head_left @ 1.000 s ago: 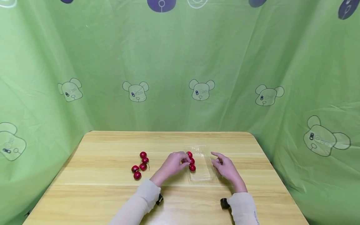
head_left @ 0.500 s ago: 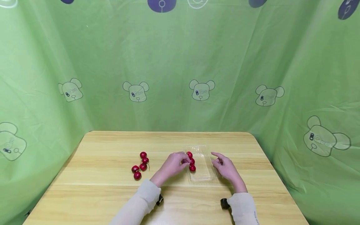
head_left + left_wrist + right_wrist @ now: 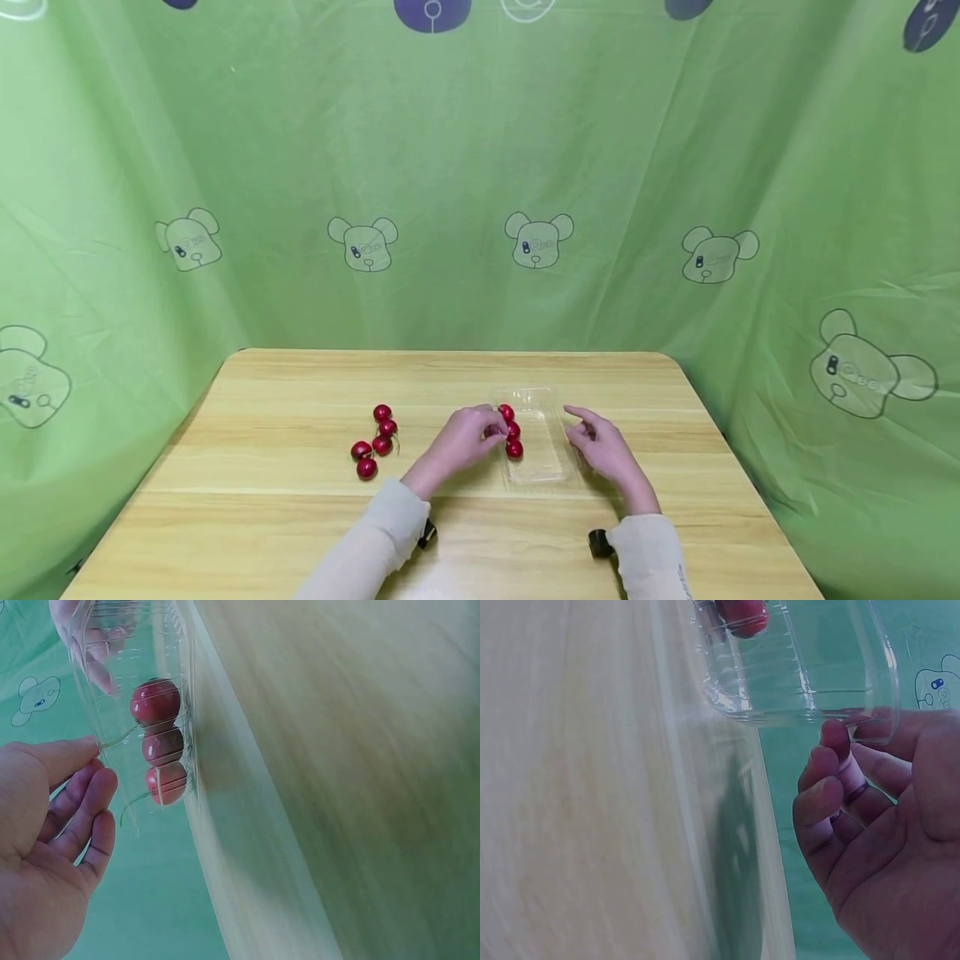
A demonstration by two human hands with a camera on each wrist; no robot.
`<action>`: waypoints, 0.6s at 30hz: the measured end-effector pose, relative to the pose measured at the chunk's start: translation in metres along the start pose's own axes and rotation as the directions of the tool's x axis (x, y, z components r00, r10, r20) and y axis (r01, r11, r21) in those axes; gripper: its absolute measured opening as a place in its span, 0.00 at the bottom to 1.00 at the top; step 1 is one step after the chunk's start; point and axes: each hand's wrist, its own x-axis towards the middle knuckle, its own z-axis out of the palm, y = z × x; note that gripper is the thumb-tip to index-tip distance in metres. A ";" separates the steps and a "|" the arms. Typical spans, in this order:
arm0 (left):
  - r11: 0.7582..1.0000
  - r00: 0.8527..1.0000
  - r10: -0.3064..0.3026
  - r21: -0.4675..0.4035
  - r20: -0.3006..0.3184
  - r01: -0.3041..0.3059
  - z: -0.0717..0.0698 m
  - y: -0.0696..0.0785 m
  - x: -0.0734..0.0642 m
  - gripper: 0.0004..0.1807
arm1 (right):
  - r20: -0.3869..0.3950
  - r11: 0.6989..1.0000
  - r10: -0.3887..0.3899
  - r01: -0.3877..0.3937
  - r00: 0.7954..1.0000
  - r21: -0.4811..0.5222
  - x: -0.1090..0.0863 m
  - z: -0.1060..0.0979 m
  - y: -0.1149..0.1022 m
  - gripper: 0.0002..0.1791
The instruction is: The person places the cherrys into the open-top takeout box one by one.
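Observation:
Three red cherries (image 3: 513, 431) stand in a row along the left side of a clear plastic container (image 3: 543, 479). At its left rim is my left hand (image 3: 468, 436); thumb and index fingertips pinch close around the end of one cherry's thin green stem (image 3: 118, 736) in the left wrist view. A second stem (image 3: 133, 802) hangs near the rim there. My right hand (image 3: 606, 450) is at the opposite side, its thumb and curled fingers (image 3: 834, 736) at the container's rim in the right wrist view. Whether they grip that rim I cannot tell.
Several more red cherries (image 3: 382, 444) with stems lie in a loose cluster on the wooden table (image 3: 300, 533), left of the left forearm. A green curtain (image 3: 450, 167) printed with bear heads surrounds the table's back and sides. Small black wrist devices (image 3: 599, 543) sit under both cuffs.

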 end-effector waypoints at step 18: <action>0.998 0.999 -0.046 -0.054 -0.012 0.045 -0.009 -0.004 -0.010 0.09 | 0.004 1.000 0.009 -0.009 1.000 0.007 0.002 0.000 0.000 0.26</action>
